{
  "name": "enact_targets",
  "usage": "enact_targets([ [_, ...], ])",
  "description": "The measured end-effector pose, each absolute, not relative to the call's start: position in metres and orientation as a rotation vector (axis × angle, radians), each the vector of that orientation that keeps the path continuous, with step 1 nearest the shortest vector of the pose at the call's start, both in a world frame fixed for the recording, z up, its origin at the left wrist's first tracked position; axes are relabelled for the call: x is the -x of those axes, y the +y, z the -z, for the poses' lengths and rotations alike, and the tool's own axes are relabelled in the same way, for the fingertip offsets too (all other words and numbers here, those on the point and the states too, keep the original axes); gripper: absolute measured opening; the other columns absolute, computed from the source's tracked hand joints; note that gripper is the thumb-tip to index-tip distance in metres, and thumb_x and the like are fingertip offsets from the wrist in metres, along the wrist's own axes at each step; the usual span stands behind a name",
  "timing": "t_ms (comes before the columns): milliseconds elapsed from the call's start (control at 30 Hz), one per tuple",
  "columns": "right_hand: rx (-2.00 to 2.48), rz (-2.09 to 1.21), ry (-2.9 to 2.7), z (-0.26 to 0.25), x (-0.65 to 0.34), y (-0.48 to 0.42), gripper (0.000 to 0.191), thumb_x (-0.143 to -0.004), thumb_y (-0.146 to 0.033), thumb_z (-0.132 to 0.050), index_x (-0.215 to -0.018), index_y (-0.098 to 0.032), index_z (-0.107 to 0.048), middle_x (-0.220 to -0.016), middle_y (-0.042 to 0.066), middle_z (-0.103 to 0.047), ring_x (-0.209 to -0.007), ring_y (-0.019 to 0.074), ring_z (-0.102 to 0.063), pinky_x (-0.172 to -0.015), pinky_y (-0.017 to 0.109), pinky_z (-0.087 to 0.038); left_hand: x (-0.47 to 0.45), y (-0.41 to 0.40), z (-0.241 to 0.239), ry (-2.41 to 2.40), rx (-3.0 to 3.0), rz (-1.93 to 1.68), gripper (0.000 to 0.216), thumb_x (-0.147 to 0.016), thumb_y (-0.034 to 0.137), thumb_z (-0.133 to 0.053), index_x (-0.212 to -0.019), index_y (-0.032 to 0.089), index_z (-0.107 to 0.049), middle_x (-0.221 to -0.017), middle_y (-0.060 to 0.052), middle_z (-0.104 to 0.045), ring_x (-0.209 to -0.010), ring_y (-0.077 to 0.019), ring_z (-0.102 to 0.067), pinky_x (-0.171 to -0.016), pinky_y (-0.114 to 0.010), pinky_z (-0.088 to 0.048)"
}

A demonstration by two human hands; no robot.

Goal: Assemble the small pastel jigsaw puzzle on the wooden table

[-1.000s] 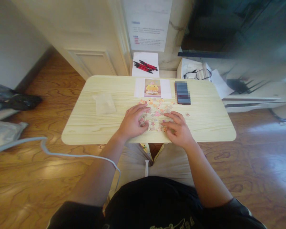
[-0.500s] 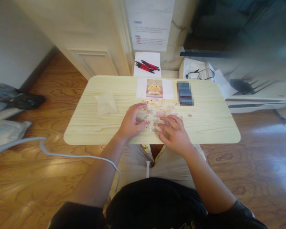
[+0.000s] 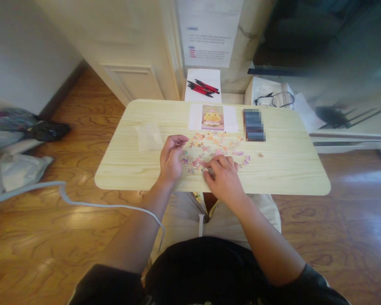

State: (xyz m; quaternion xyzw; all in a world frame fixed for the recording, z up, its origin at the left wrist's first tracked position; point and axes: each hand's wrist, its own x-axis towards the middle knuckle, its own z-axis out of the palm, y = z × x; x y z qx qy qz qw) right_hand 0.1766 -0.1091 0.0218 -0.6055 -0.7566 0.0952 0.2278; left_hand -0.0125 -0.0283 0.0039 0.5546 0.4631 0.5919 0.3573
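Loose jigsaw puzzle pieces [image 3: 197, 162], pink, orange and purple, lie spread across the middle of the pale wooden table [image 3: 285, 169]. My left hand [image 3: 171, 161] rests at their left side, cupped, its fingers apart from the thumb and nothing seen in it. Among the nearer pieces, my right hand [image 3: 225, 176] has its fingers bent, with thumb and index finger close together at a small piece; the fingers partly hide it. Behind the pieces lies a sheet with a printed picture [image 3: 212, 117] of a yellow figure.
A clear plastic bag [image 3: 148, 137] lies left on the table, a blurred-out phone-like object [image 3: 254, 125] at the back right. One stray piece [image 3: 260, 155] sits apart on the right. Red pens [image 3: 203, 87] lie beyond the far edge. A pale cable [image 3: 111, 206] crosses by my left forearm.
My left hand has drawn back left off the pieces, uncovering some. The fingers of my right hand have curled in closer together. The whole view has shifted slightly.
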Motion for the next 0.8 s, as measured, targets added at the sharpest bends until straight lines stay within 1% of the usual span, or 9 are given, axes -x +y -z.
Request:
enact_targets([
  [67,1.619,-0.282,-2.085,-0.02,-0.177,-0.11,0.009,-0.101,-0.03,-0.068,-0.106,-0.026,-0.074,-0.116,0.007,-0.07,-0.113,0.0285,-0.054,-0.092,0.045,-0.041,0.012,-0.028,-0.005,1.202,-1.439,-1.518,0.028,-0.085,0.022,-0.051,-0.105,0.022,-0.071,-0.106,-0.005,-0.073,-0.105,-0.0231,-0.066,-0.098,-0.039,-0.053],
  [100,1.586,-0.274,-2.098,-0.019,-0.178,-0.11,0.009,-0.103,-0.03,-0.066,-0.103,-0.026,-0.075,-0.113,0.006,-0.071,-0.111,0.0274,-0.055,-0.092,0.044,-0.04,0.012,-0.028,-0.005,1.2,-1.446,-1.514,0.028,-0.086,0.022,-0.051,-0.105,0.022,-0.071,-0.106,-0.005,-0.073,-0.105,-0.0229,-0.066,-0.097,-0.039,-0.053],
  [167,1.511,-0.228,-2.14,-0.015,-0.181,-0.111,0.016,-0.106,-0.032,-0.063,-0.099,-0.028,-0.077,-0.108,0.005,-0.073,-0.109,0.0259,-0.055,-0.093,0.044,-0.038,0.012,-0.029,-0.005,1.189,-1.451,-1.513,0.027,-0.087,0.022,-0.051,-0.105,0.022,-0.071,-0.106,-0.005,-0.073,-0.104,-0.0223,-0.065,-0.096,-0.038,-0.052],
  [300,1.435,-0.159,-2.204,-0.01,-0.185,-0.114,0.021,-0.108,-0.032,-0.06,-0.103,-0.031,-0.08,-0.109,0.004,-0.075,-0.11,0.0247,-0.056,-0.096,0.045,-0.037,0.011,-0.03,-0.006,1.219,-1.452,-1.487,0.024,-0.089,0.023,-0.051,-0.104,0.022,-0.07,-0.104,-0.005,-0.072,-0.1,-0.0219,-0.065,-0.092,-0.037,-0.054],
  [433,1.447,-0.176,-2.212,-0.012,-0.186,-0.118,0.024,-0.108,-0.031,-0.059,-0.103,-0.032,-0.082,-0.113,0.004,-0.075,-0.112,0.0259,-0.056,-0.097,0.047,-0.039,0.011,-0.031,-0.006,1.27,-1.503,-1.423,0.023,-0.092,0.026,-0.05,-0.106,0.023,-0.068,-0.106,-0.004,-0.072,-0.102,-0.0226,-0.064,-0.092,-0.038,-0.055],
  [533,1.46,-0.231,-2.182,-0.013,-0.189,-0.119,0.023,-0.107,-0.032,-0.06,-0.109,-0.034,-0.082,-0.116,0.005,-0.074,-0.115,0.0277,-0.057,-0.099,0.048,-0.041,0.011,-0.032,-0.005,1.289,-1.531,-1.416,0.023,-0.094,0.028,-0.049,-0.107,0.024,-0.068,-0.106,-0.004,-0.071,-0.101,-0.0226,-0.065,-0.091,-0.038,-0.056],
  [633,1.498,-0.255,-2.083,-0.013,-0.202,-0.118,0.023,-0.105,-0.031,-0.061,-0.113,-0.032,-0.082,-0.116,0.007,-0.073,-0.115,0.0288,-0.058,-0.101,0.05,-0.044,0.01,-0.032,-0.005,1.293,-1.544,-1.418,0.023,-0.095,0.03,-0.049,-0.107,0.023,-0.068,-0.105,-0.005,-0.071,-0.101,-0.0224,-0.065,-0.089,-0.038,-0.057],
  [733,1.524,-0.21,-1.966,-0.011,-0.224,-0.112,0.022,-0.103,-0.029,-0.061,-0.111,-0.029,-0.082,-0.116,0.007,-0.074,-0.113,0.0288,-0.061,-0.104,0.051,-0.046,0.011,-0.031,-0.004,1.323,-1.585,-1.347,0.024,-0.096,0.033,-0.051,-0.109,0.023,-0.069,-0.107,-0.005,-0.072,-0.101,-0.0228,-0.066,-0.086,-0.037,-0.058],
  [800,1.531,-0.16,-1.903,-0.01,-0.24,-0.107,0.021,-0.101,-0.028,-0.061,-0.108,-0.028,-0.081,-0.118,0.008,-0.074,-0.117,0.0298,-0.062,-0.107,0.052,-0.047,0.012,-0.031,-0.003,1.336,-1.632,-1.276,0.026,-0.097,0.035,-0.052,-0.113,0.024,-0.07,-0.11,-0.005,-0.073,-0.103,-0.0235,-0.068,-0.088,-0.038,-0.059],
])
